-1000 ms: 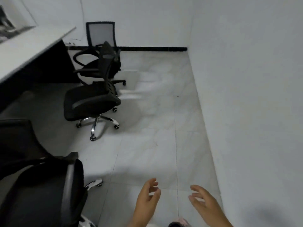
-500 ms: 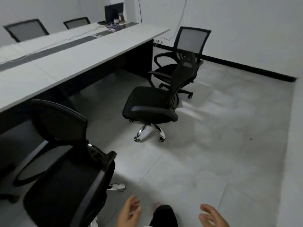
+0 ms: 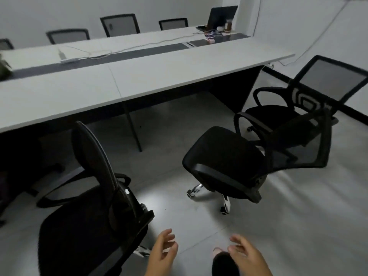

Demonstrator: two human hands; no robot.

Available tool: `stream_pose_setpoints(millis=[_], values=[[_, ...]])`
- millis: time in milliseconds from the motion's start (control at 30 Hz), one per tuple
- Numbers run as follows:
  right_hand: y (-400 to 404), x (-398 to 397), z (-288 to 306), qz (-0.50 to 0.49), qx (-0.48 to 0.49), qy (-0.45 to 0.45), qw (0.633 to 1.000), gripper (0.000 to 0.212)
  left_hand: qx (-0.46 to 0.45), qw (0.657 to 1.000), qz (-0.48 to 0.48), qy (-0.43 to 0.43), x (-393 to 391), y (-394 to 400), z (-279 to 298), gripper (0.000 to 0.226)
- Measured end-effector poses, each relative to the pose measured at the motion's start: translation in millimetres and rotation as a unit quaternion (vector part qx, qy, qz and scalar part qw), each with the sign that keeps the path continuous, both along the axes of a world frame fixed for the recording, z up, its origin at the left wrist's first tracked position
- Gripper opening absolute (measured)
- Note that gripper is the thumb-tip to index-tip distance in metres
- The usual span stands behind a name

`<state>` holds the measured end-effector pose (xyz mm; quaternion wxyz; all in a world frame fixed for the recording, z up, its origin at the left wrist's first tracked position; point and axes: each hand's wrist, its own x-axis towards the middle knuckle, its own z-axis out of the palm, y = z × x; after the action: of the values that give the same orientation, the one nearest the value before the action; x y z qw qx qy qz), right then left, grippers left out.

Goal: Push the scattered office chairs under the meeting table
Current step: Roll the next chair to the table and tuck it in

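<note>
A long white meeting table (image 3: 139, 76) runs across the upper half of the view. Three black office chairs stand away from it on my side. The nearest chair (image 3: 93, 222) is at the lower left, its back towards me. A second chair (image 3: 235, 162) with chrome legs stands in the middle right. The third chair (image 3: 310, 90), with a grey mesh back, is behind it near the table's end. My left hand (image 3: 162, 253) and right hand (image 3: 247, 255) hover at the bottom edge, fingers apart, holding nothing and touching no chair.
Several chairs (image 3: 119, 24) are tucked in on the table's far side. A laptop (image 3: 221, 16), a power strip (image 3: 68, 60) and cables lie on the table. A table leg (image 3: 133, 128) stands under its near edge. White walls close the right side; open tiled floor (image 3: 298, 226) lies to the right.
The view has swung left from the wall towards the table, so more of the table and all three chairs are in sight. My hands stay low and empty.
</note>
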<state>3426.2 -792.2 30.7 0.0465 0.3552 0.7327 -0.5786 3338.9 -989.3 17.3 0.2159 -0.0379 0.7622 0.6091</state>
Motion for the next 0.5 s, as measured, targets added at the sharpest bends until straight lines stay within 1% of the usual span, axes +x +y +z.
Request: stream_pose_setpoints(millis=[100,200,267,300,400,500], values=[[40,-66,1,0.112,0.005,-0.018,0.994,0.022,-0.012,0.998,0.068,0.004,-28,22,1,0.029],[65,-137,15,0.218,0.021,0.01,0.976,0.024,-0.011,0.987,0.155,0.028,-55,37,14,0.032],[67,-182,28,0.289,0.032,0.036,0.956,0.028,-0.005,0.976,0.21,0.049,-72,44,27,0.031],[65,-203,33,0.321,0.034,0.048,0.945,0.03,0.002,0.969,0.239,0.059,-80,46,34,0.031],[47,-260,45,0.408,0.04,0.081,0.909,0.025,0.004,0.937,0.332,0.104,-101,42,59,0.032],[16,-313,51,0.476,0.068,0.124,0.868,0.028,-0.048,0.896,0.413,0.156,-125,28,79,0.034]])
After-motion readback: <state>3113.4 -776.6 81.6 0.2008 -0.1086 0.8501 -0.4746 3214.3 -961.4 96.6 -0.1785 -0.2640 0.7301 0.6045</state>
